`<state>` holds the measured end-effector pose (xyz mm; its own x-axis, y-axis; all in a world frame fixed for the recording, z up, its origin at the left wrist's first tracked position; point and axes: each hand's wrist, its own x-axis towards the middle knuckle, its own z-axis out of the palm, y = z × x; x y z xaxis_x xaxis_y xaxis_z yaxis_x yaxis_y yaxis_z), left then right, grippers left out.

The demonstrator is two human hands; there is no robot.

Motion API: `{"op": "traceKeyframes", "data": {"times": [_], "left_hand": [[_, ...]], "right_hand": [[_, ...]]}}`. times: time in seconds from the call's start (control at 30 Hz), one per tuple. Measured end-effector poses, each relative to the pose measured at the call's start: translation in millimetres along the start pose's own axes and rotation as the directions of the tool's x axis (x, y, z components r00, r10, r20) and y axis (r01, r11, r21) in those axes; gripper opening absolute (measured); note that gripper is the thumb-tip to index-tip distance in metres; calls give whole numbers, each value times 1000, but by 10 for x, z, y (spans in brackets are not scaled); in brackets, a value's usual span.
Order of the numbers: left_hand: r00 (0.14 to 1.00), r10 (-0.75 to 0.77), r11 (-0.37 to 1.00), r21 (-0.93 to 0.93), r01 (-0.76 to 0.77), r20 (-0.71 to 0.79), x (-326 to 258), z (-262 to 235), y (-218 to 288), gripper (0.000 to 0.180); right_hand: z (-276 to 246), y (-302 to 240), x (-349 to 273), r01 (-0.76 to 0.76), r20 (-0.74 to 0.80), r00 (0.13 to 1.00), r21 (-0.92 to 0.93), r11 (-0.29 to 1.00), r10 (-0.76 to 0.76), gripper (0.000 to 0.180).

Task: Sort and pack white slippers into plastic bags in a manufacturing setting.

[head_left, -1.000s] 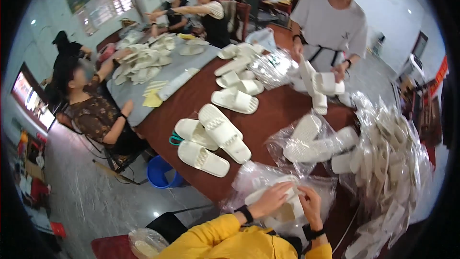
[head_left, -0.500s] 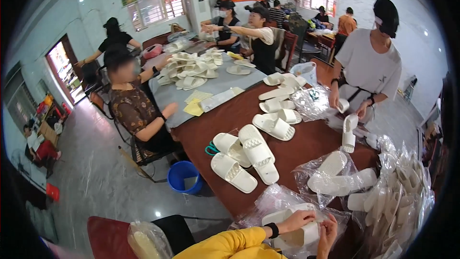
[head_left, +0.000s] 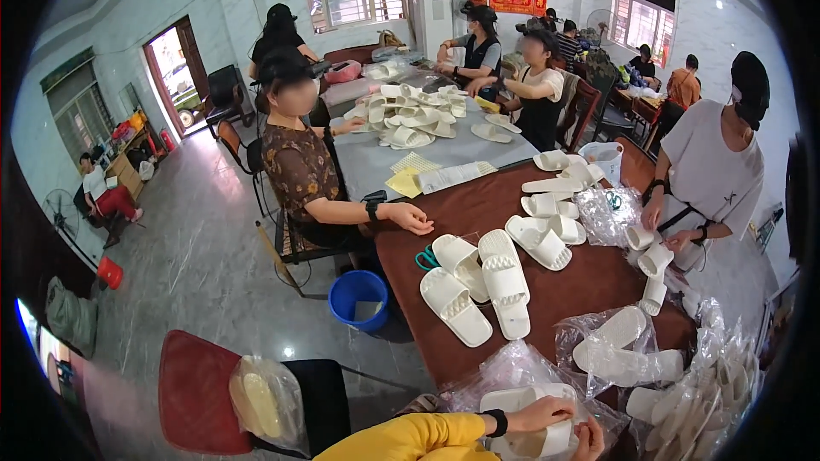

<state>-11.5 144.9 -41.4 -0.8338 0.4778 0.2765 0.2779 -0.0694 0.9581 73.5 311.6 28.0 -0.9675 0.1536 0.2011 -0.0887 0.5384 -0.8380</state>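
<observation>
At the near edge of the brown-covered table (head_left: 401, 290), a pair of white slide slippers (head_left: 500, 399) lies over a clear plastic bag (head_left: 512, 364). My left hand (head_left: 543, 414) reaches in from the lower edge, its bent fingers pinching the right side of the nearer slipper by the strap. Facing it, my right hand (head_left: 589, 440) grips that same side with fingers curled. Whether a bit of plastic is also between my fingers is too small to tell. Two bagged slippers (head_left: 632, 363) lie just beyond my right hand.
White slippers (head_left: 504, 277) and green-handled scissors (head_left: 427, 258) lie mid-table. A co-worker's hand (head_left: 410, 218) rests near them. At right, another person holds slippers (head_left: 656, 263) beside a heap of bagged slippers (head_left: 705, 401). A blue bin (head_left: 359, 300) and red-backed chair (head_left: 201, 388) stand left.
My view has swung left, so the scene sits further right. The seated co-worker's arm now reaches onto the brown table. My hands stay on the slipper.
</observation>
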Motion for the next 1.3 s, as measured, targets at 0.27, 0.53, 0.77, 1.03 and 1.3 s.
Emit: {"op": "traceKeyframes", "data": {"times": [0.27,0.53,0.77,1.03,1.3], "left_hand": [[955,-269,947,-146,285,123,-36,-109,331,26],[992,-6,974,227,-23,126,41,-153,374,11],[987,19,974,219,-55,162,21,-135,435,11],[979,63,952,282,-117,194,34,-179,439,11],[974,68,952,277,-127,215,34,-192,439,11]], "right_hand": [[131,-23,75,-292,-72,945,258,921,320,8],[136,-79,-41,-205,-150,958,236,950,244,14],[169,-97,-122,-161,-137,973,188,969,188,14],[180,-121,-114,-142,-143,977,125,982,160,14],[168,-123,-116,-104,-120,986,85,991,114,16]]}}
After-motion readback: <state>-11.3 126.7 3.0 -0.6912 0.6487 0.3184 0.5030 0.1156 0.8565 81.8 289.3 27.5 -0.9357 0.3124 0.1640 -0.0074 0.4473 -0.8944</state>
